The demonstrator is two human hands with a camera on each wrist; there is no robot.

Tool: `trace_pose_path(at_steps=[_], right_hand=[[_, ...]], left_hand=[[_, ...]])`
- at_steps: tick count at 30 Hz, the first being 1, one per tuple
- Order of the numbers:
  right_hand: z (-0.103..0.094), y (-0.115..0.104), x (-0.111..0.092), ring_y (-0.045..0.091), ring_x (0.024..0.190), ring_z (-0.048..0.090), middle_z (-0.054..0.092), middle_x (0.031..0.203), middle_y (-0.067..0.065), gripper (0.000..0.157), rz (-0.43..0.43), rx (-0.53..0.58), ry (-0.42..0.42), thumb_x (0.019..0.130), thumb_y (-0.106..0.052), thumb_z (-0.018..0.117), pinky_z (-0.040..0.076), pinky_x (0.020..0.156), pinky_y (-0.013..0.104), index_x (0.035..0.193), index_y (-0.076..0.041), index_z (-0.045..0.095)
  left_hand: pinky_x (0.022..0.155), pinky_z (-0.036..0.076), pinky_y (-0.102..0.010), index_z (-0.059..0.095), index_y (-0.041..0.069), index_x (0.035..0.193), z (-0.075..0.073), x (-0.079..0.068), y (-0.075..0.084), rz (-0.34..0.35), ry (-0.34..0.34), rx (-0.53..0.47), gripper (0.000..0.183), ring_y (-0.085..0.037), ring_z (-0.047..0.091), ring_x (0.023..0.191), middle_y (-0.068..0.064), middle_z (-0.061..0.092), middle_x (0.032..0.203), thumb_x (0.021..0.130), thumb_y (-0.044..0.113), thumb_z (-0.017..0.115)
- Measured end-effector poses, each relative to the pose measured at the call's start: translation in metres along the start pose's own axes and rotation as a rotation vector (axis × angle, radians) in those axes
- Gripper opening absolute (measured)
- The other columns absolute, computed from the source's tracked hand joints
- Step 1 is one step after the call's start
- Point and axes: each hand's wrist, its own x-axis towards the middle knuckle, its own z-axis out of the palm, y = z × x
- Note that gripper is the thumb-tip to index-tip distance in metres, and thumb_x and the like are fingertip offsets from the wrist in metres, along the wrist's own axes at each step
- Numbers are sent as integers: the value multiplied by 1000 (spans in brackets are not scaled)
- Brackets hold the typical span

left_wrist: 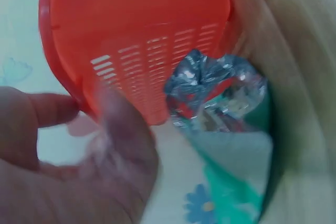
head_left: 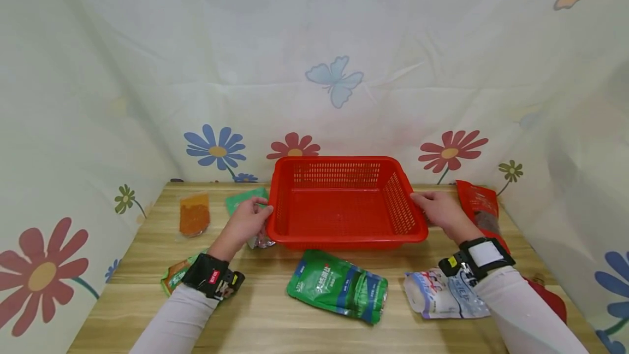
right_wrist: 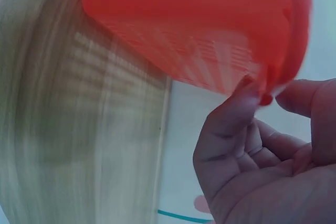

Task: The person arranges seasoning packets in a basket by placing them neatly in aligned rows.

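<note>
A red plastic basket [head_left: 344,236] with slotted sides spans the middle of the head view, near the back of the table. At its left rim my left hand [head_left: 244,222] pinches the edge between thumb and fingers. My right hand [head_left: 444,213] grips the opposite rim; in the right wrist view, the basket's wall [right_wrist: 184,24] meets the bent finger and thumb. Just below the left hand lies a green and white bag [left_wrist: 231,150] with a crumpled silver end, partly hidden in the head view. In front of the basket lies a green pouch [head_left: 339,285].
An orange packet [head_left: 194,214] lies at the back left, with a green and orange packet [head_left: 176,273] nearer. At right are a red bag [head_left: 479,204], a white and purple bag [head_left: 444,294] and a red item [head_left: 550,296] partly behind the right sleeve. A flowered cloth [head_left: 339,26] surrounds the table.
</note>
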Motion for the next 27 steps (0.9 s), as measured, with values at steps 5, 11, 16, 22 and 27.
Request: trace_pose_path(at_steps=[5,11,16,22,27], right_hand=[[-11,-1,-2,28,98,67,67,122,20,60,16,-64,49,106,-50,47,61,89,39,139,-1,56],[-22,1,-5,29,99,68,66,123,22,59,7,-126,82,106,-51,46,62,87,37,135,-1,58],[-29,6,-5,27,97,68,67,122,20,61,12,-151,92,105,-54,47,62,86,36,135,-1,59],[-36,11,-4,26,96,68,68,119,20,63,30,-166,103,104,-56,47,62,86,37,129,-1,62],[-42,15,-4,27,98,68,68,119,21,64,50,-157,103,104,-57,46,62,85,35,129,0,61]], left_hand=[[90,57,-47,51,3,138,10,-11,19,176,201,380,47,-32,60,103,-18,61,119,101,28,63],[101,52,-49,64,9,125,28,-26,35,473,230,715,39,-29,55,113,-10,64,122,95,32,71],[93,58,-38,69,12,122,39,-37,43,551,-15,704,42,-19,58,107,-4,69,116,92,42,74],[88,60,-34,69,12,122,50,-44,42,606,-151,838,50,-16,62,97,-2,71,109,87,47,79],[82,61,-32,70,15,114,58,-45,38,656,-98,946,37,-13,63,85,1,71,97,90,42,77]])
